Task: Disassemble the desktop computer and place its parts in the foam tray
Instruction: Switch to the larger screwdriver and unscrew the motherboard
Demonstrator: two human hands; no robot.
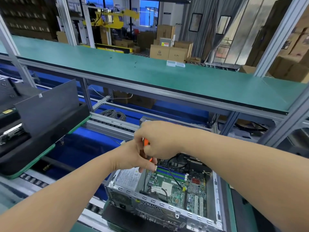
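An open desktop computer case (127, 194) lies at the lower middle, its green motherboard (175, 186) and black cables exposed. Above its far left corner my right hand (160, 139) grips an orange-handled screwdriver (146, 142) that points down toward the board. My left hand (133, 158) sits just under it, fingers pinching near the screwdriver's tip by the memory slots. A black foam tray (50, 129) stands at the left with a dark grey side panel (48, 106) leaning in it.
A roller conveyor (110, 123) with blue flooring beneath runs under the case and tray. A green-topped shelf (150, 76) spans overhead behind my hands. Coiled grey cable (113, 114) lies behind the rollers. Cardboard boxes (168, 52) stack in the background.
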